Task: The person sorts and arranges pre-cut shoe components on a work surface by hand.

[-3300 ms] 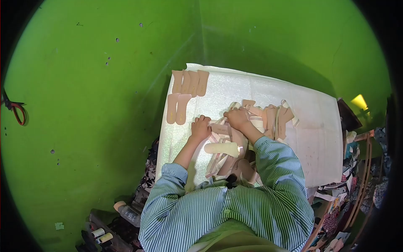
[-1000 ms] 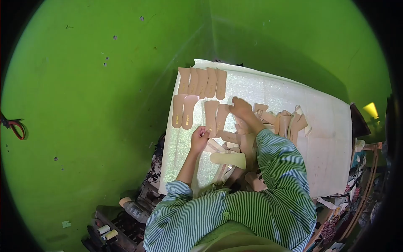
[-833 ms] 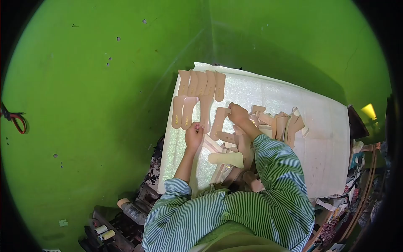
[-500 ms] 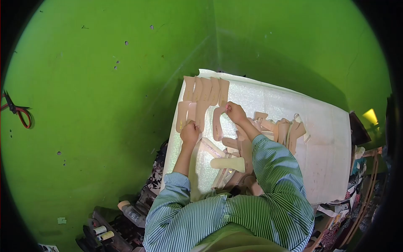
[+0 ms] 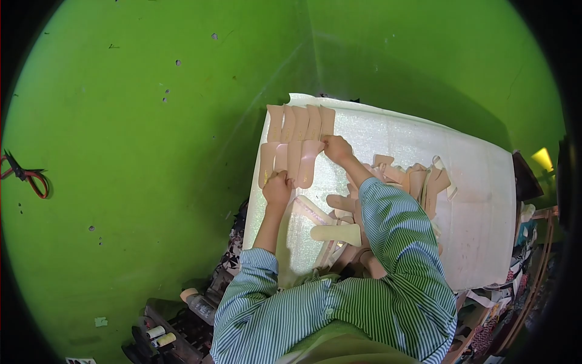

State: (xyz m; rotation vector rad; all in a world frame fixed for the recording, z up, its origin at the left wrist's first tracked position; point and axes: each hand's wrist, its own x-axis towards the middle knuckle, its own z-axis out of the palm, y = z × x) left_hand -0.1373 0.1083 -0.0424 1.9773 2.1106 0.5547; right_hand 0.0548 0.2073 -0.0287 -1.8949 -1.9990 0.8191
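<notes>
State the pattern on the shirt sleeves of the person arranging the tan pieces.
Thin green-and-white stripes on the sleeves, clearest in the head view.

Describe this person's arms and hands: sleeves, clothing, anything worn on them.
Both arms are in a shirt with fine green-and-white stripes. The left sleeve ends near the elbow; the right sleeve runs almost to the wrist. The left hand and right hand are bare, without gloves.
</notes>
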